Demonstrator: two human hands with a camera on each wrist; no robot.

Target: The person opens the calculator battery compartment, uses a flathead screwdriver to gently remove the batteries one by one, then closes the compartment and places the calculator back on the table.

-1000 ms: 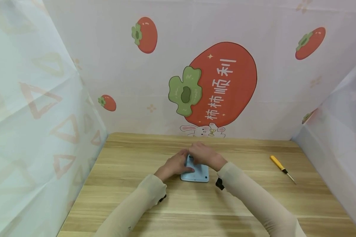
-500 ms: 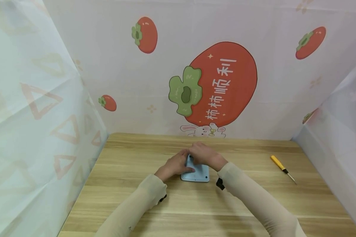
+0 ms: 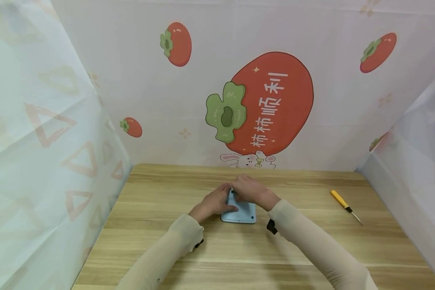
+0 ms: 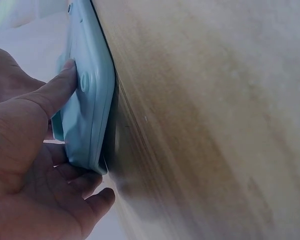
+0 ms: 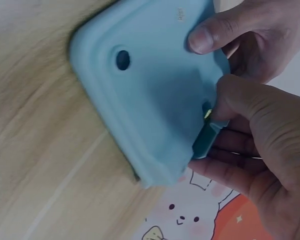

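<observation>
A light blue plastic device [image 3: 244,211] lies on the wooden table with its smooth back up; its kind does not show. A round recessed hole [image 5: 122,60] marks one corner. My left hand [image 3: 216,201] grips its far left side, the thumb [image 4: 65,80] on the back and the other fingers curled at the edge. At the far end my right hand [image 3: 249,189] pinches a small light blue cover [image 5: 207,139] between thumb and fingers. The cover stands tilted beside a dark gap, where a bit of gold-coloured metal [image 5: 208,114] shows.
A screwdriver [image 3: 345,206] with a yellow handle lies on the table's right side, its tip toward the front right. White printed sheets [image 3: 188,100] with red fruit pictures wall in the table [image 3: 148,225] at the back and both sides.
The right wrist and forearm have shifted very slightly to the right. Both hands stay on the device, which lies in the same place.
</observation>
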